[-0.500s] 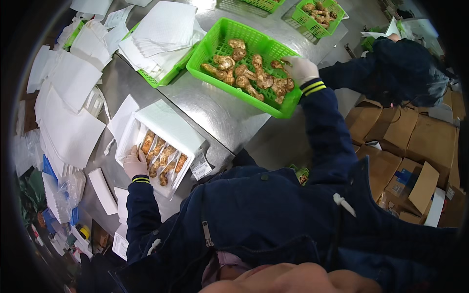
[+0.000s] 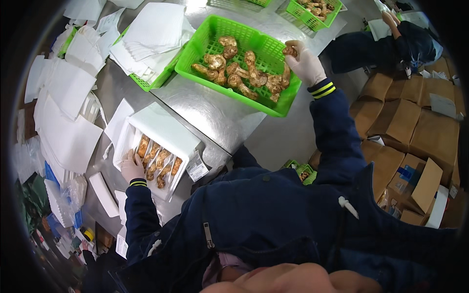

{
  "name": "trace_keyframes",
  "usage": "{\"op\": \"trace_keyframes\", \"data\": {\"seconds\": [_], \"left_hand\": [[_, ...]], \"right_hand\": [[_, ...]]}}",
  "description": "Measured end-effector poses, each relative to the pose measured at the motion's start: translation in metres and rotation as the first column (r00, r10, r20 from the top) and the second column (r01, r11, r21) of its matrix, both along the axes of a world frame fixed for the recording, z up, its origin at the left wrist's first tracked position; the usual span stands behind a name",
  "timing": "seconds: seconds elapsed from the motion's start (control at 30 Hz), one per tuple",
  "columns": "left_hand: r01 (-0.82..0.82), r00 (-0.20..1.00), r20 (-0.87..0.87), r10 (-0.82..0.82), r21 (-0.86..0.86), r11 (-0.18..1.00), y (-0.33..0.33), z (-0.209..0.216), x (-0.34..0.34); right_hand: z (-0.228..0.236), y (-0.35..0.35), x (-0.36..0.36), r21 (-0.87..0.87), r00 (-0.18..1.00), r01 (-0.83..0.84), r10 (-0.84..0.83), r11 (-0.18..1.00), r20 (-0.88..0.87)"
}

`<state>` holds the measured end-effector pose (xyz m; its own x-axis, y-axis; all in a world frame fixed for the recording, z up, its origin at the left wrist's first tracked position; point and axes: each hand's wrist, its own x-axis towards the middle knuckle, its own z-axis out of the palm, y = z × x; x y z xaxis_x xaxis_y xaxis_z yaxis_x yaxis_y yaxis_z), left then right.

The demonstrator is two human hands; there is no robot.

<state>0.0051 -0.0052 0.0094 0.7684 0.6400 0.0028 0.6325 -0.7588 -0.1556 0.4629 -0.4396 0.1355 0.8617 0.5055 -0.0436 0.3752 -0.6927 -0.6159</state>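
My right hand [image 2: 307, 64], in a pale glove, pinches a small brown mushroom [image 2: 289, 51] above the right rim of a green plastic basket [image 2: 201, 45]. Several thick-stemmed mushrooms [image 2: 257, 77] lie loose on the basket's slotted bottom. On the left, a white foam box [image 2: 172, 189] holds several mushrooms [image 2: 162, 157] in rows, with thin white strips between them. My gloved left hand [image 2: 132, 167] lies at the box's left side beside the mushrooms, its thumb and fingers apart. Whether its fingertips touch a mushroom is hard to tell.
White foam sheets [image 2: 155, 34] are piled in another green basket behind the box; more sheets [image 2: 68, 88] cover the left side. A further mushroom basket [image 2: 313, 20] stands at the back. Cardboard boxes [image 2: 398, 122] stand at right, near another person [image 2: 386, 49].
My right hand has lifted up out of the basket and moved right, with a small mushroom in its fingers. My left hand has stayed at the foam box. The view has shifted slightly.
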Motion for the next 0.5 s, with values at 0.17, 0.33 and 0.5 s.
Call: {"op": "trace_keyframes", "data": {"seconds": [0.17,0.33,0.5], "left_hand": [[0.022,0.999,0.039,-0.022,-0.008,1.0,0.003,-0.002,-0.004],[0.015,1.0,0.019,-0.015,0.008,1.0,0.004,-0.002,-0.001],[0.017,1.0,0.024,-0.017,0.013,1.0,0.002,-0.001,-0.005]], "right_hand": [[-0.006,0.001,-0.014,-0.408,0.933,-0.334,0.359,0.85,-0.018],[-0.009,0.014,0.001,-0.57,0.943,-0.33,0.285,0.753,-0.17],[0.017,0.036,0.038,-0.111,0.889,-0.328,0.267,0.938,-0.372]]}}
